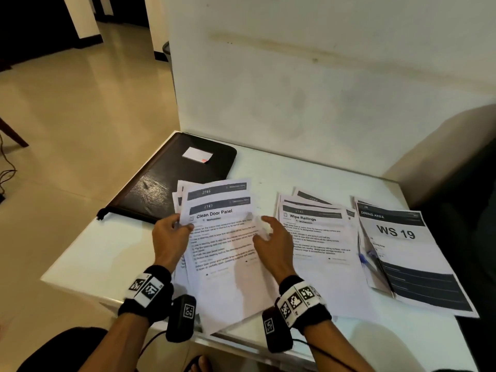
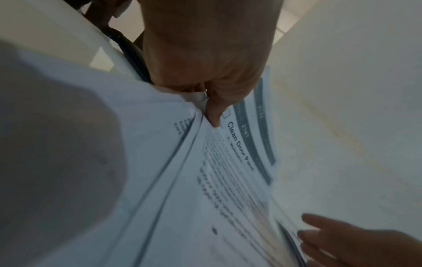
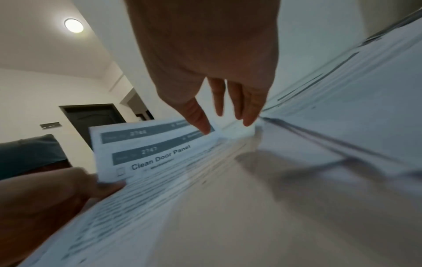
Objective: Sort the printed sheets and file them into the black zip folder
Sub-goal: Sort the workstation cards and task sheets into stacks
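White table (image 1: 112,253) by the wall carries the closed black zip folder (image 1: 171,178) at its far left, while the left hand (image 1: 171,234) pinches the "Clean Door Panel" sheets (image 1: 222,253) just beside it and the right hand (image 1: 271,242) hovers over them with fingers spread, holding nothing.

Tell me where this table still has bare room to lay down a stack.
Bare table lies at the near left, between the black zip folder and the front edge; a strip also runs behind the Wipe Railings pile to the wall. The right side is crowded up to the WS 19 sheets.
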